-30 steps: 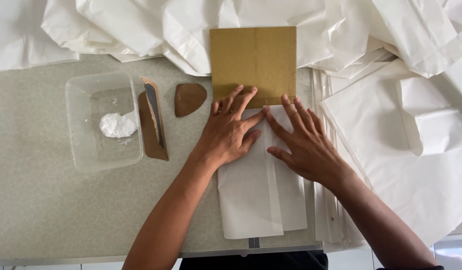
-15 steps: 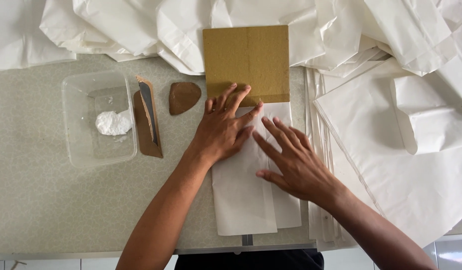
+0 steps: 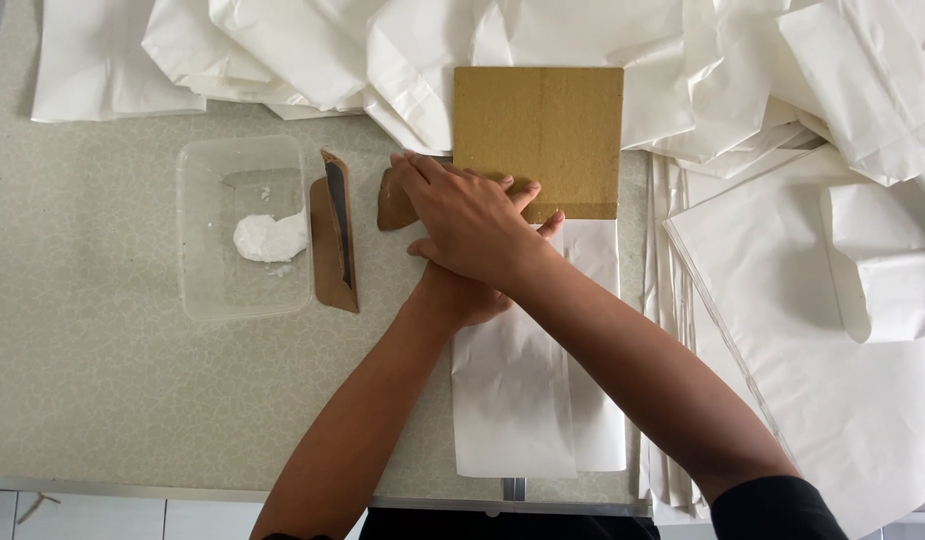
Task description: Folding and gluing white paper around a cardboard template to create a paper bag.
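Note:
A folded white paper (image 3: 523, 400) lies lengthwise on the speckled table (image 3: 103, 400), its far end tucked under a square brown cardboard (image 3: 538, 130). My left hand (image 3: 463, 298) rests flat on the paper just below the cardboard and is mostly covered by my right hand. My right hand (image 3: 468, 220) crosses over it to the left, fingers stretched out. Its fingertips lie on a small rounded brown cardboard piece (image 3: 391, 208). I cannot see whether it grips that piece.
A clear plastic tub (image 3: 198, 300) holding a white lump (image 3: 268, 238) stands left of the hands. A brown cardboard strip with a dark blade (image 3: 335, 240) leans at its right side. Crumpled white paper (image 3: 333, 50) is heaped along the far edge, and flat sheets (image 3: 813, 350) are stacked at right.
My right hand left the paper's right side and swung left across my left hand onto the small brown piece. My left hand stayed pressed on the paper.

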